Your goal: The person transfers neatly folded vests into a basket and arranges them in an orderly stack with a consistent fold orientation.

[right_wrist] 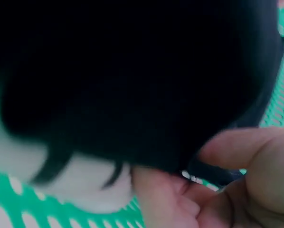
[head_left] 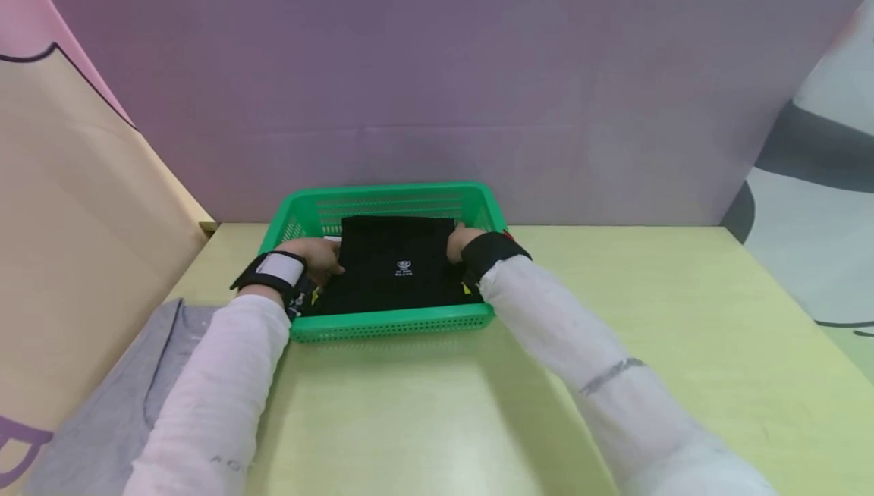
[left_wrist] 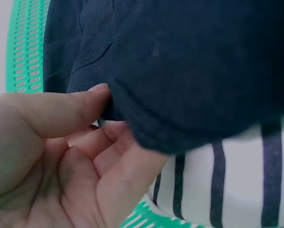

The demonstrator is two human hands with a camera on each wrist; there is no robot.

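A folded black garment (head_left: 399, 268) with a small white logo lies in a green plastic basket (head_left: 389, 323) at the far middle of the table. My left hand (head_left: 321, 257) pinches its left edge. In the left wrist view the hand (left_wrist: 108, 111) has its thumb on top of the black garment (left_wrist: 189, 71) and its fingers underneath. My right hand (head_left: 460, 242) holds the right edge in the same way, as the blurred right wrist view shows around the hand (right_wrist: 177, 166) and the garment (right_wrist: 132, 71). Beneath the garment lies a white cloth with dark stripes (left_wrist: 237, 185) (right_wrist: 89, 185).
The basket stands on a yellow-green table (head_left: 683, 329) against a purple backdrop. A grey garment (head_left: 116, 397) lies flat at the table's near left, beside a beige side panel. The basket's slotted wall (left_wrist: 23, 47) rises close to my left hand.
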